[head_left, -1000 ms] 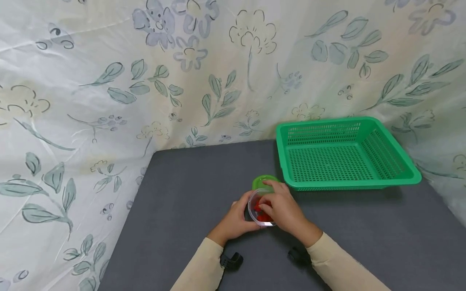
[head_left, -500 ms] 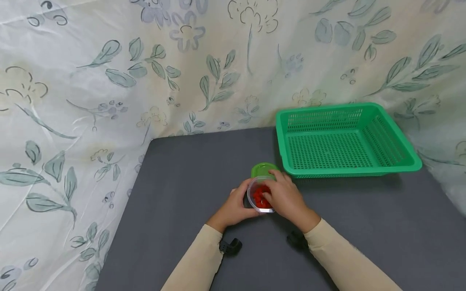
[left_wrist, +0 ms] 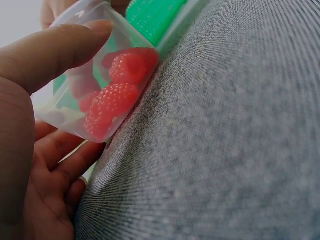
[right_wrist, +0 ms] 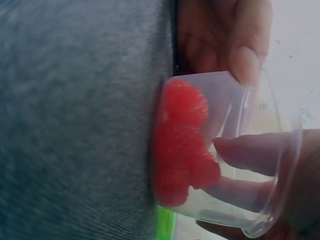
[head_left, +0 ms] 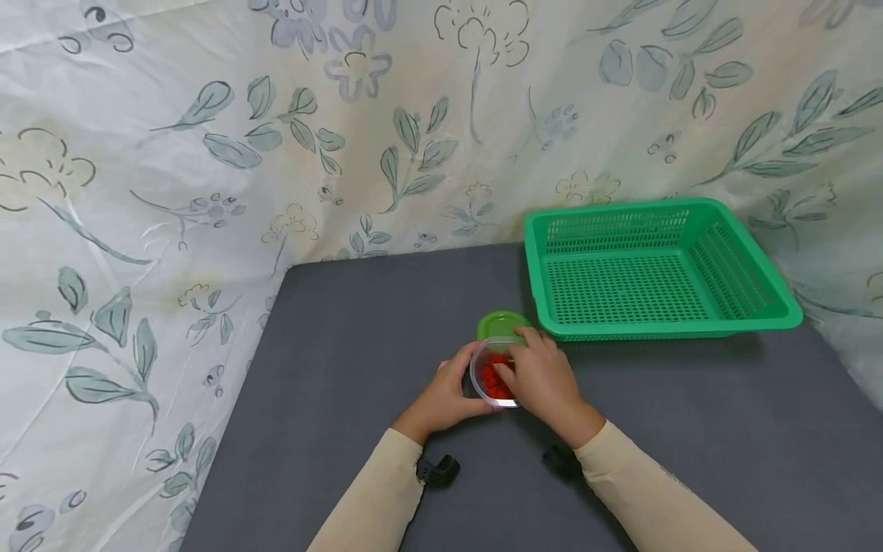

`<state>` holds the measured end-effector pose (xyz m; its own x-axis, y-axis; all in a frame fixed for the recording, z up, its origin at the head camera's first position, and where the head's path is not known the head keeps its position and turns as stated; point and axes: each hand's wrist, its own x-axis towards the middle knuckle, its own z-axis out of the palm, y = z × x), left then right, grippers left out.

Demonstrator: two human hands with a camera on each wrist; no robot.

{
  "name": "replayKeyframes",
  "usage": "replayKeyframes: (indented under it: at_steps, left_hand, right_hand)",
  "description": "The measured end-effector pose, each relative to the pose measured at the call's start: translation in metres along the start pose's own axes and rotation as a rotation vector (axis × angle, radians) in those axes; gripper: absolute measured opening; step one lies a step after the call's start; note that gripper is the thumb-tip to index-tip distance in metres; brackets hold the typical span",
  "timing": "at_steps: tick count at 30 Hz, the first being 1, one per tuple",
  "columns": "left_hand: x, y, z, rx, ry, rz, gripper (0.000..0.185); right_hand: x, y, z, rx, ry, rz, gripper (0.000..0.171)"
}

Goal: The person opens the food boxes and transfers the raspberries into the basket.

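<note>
Little changes: the left hand (head_left: 444, 399) clasps the cup (right_wrist: 224, 95); the right hand (head_left: 548, 381) still dips in, raspberries (right_wrist: 180, 142) beside its fingers, none out; any pinch, I can't tell.

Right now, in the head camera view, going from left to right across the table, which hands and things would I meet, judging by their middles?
Your left hand, tub, right hand, basket.
</note>
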<state>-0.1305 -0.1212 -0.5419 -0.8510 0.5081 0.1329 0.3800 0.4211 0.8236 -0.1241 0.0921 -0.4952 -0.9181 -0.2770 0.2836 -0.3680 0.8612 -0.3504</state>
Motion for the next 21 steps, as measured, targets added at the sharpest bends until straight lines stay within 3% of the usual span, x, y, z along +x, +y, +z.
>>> replayKeyframes:
  at_steps: [9, 17, 21]
  left_hand:
    - [-0.0015, -0.0004, -0.0013, -0.017, 0.002, 0.016, 0.095]
    - [-0.0015, 0.0013, -0.0030, -0.033, -0.001, 0.006, 0.094]
    - [-0.0010, 0.0001, -0.0029, -0.041, -0.007, 0.009, 0.095]
  right_hand:
    - [0.0029, -0.0015, 0.0029, 0.045, 0.000, 0.035, 0.018]
    - [0.0039, 0.0006, 0.0016, 0.094, 0.031, -0.030, 0.018]
    - [0.0050, 0.0025, -0.0029, 0.172, 0.071, -0.098, 0.019]
